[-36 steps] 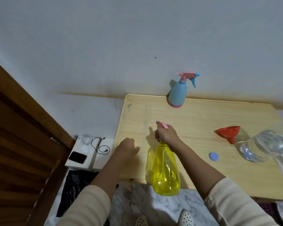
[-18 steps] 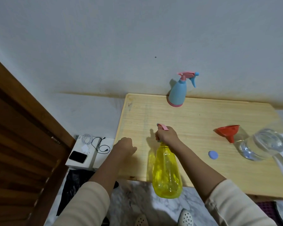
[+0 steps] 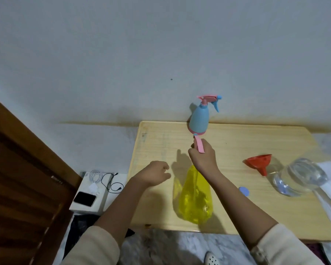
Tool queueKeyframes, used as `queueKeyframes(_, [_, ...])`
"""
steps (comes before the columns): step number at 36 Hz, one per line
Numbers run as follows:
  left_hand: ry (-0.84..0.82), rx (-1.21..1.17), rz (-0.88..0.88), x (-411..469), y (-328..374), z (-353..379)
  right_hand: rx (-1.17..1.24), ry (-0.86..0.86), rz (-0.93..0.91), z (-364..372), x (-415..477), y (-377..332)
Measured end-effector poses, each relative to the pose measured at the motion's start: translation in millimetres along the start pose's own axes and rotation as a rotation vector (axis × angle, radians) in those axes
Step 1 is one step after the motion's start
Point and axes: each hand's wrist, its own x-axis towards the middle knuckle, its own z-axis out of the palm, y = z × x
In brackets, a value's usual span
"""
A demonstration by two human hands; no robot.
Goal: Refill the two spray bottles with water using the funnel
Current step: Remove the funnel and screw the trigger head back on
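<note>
One yellow bottle (image 3: 196,197) in right hand (image 3: 203,157), red funnel (image 3: 257,162) beside water bottle (image 3: 298,176)

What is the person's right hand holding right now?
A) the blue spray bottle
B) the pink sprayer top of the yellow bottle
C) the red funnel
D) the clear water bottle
B: the right hand grips the pink sprayer top of the yellow spray bottle, while the red funnel, blue spray bottle and clear water bottle sit apart from it on the table.
</note>
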Motion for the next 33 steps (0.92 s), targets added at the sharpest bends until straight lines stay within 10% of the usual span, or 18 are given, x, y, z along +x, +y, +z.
queueKeyframes(8, [-0.136,-0.413,0.365,35,99,18,-0.085,0.328,-0.253,-56,56,-22])
queueKeyframes(14, [0.174,-0.608,0.347,96,149,54,-0.266,0.28,-0.275,-89,101,-10])
queueKeyframes(19, [0.085,-0.483,0.36,148,155,46,-0.195,0.076,-0.213,-141,139,24])
queueKeyframes(25, [-0.038,-0.462,0.392,206,177,42,-0.134,0.275,-0.238,-158,176,43])
queueKeyframes(33, [0.364,-0.309,0.378,245,203,60,-0.065,0.452,-0.212,-141,213,63])
